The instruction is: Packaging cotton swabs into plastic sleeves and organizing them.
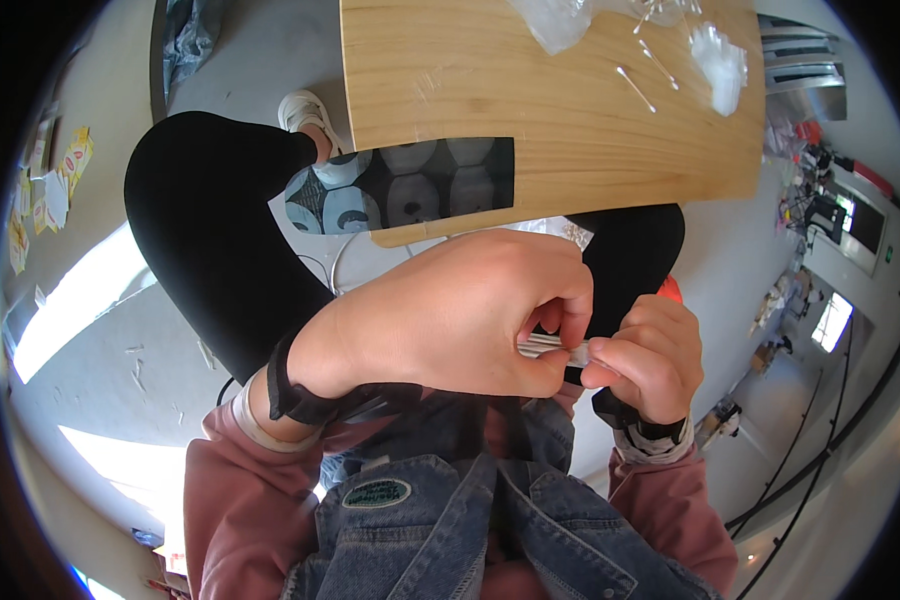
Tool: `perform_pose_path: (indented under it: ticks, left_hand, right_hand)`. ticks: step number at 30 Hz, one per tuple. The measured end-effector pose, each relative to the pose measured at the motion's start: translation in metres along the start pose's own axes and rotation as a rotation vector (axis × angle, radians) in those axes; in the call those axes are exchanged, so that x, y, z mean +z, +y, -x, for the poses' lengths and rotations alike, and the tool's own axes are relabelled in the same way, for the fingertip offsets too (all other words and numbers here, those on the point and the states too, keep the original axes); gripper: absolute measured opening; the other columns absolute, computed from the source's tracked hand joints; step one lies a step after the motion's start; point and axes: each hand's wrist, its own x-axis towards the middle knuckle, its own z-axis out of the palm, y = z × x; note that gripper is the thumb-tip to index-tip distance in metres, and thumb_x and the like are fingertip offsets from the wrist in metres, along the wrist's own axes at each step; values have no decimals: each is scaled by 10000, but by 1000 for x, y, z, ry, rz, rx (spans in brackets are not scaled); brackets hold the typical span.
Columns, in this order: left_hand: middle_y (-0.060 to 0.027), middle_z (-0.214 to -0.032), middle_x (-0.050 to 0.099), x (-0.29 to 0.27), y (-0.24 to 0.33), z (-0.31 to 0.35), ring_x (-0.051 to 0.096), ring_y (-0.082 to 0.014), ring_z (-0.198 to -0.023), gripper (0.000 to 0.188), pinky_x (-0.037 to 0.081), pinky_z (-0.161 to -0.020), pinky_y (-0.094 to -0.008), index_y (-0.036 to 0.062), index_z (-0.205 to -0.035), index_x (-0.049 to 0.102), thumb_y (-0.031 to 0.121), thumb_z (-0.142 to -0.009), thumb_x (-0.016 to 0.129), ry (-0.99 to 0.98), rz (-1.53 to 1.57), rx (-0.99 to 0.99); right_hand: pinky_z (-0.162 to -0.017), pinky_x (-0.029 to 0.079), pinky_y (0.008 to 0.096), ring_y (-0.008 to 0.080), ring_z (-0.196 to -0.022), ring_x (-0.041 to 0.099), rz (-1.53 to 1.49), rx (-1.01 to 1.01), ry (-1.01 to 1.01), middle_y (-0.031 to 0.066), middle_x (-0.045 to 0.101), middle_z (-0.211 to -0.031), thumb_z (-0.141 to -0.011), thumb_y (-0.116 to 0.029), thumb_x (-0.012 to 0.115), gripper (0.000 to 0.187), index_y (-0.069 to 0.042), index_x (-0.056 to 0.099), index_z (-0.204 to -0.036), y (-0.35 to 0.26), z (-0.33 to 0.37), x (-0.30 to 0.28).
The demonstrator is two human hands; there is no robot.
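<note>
My left hand (pixel 470 310) is in front of my lap, its fingers curled around a small bundle of thin white sticks, which look like cotton swabs (pixel 538 345). Most of the bundle is hidden inside the hand. My right hand (pixel 650 355) meets it from the right, thumb and forefinger pinching the bundle's right end, where something whitish and translucent shows between the two hands. Loose cotton swabs (pixel 636 89) lie on the wooden table (pixel 440 85) ahead, beside a clear plastic bag (pixel 555 22) and a white, plastic-wrapped bundle (pixel 720 70).
A dark sheet with rounded grey shapes (pixel 420 185) covers the table's near left corner. My knees are spread at the near edge. Thin white sticks (pixel 138 370) are scattered on the floor at left. Yellow-and-white packaging (pixel 65 180) lies farther left.
</note>
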Motion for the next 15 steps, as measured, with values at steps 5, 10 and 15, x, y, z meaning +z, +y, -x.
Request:
perform_pose_path:
  ticks: [5,10,15]
  left_hand:
    - [-39,-775,573,2,-3,3,547,-175,-639,168,415,-522,-292,38,-767,602,12,-659,729,-1,-73,12]
    - [-50,-760,558,7,-4,1,548,-208,-625,188,425,-529,-310,45,-760,584,25,-637,725,59,-143,75]
    - [-44,-733,551,10,-2,0,560,-217,-616,190,430,-520,-314,55,-751,566,16,-641,715,124,-226,120]
  right_hand:
    - [-447,318,298,176,-482,451,20,-2,-21,13,540,-611,-769,-195,843,358,3,641,-989,-3,-4,6]
    - [-446,324,298,175,-476,451,51,-6,-15,15,533,-604,-776,-187,841,342,2,643,-980,-2,-2,7]
    - [-440,322,297,170,-463,450,42,1,20,17,529,-599,-798,-191,829,340,-1,635,-1003,0,1,8]
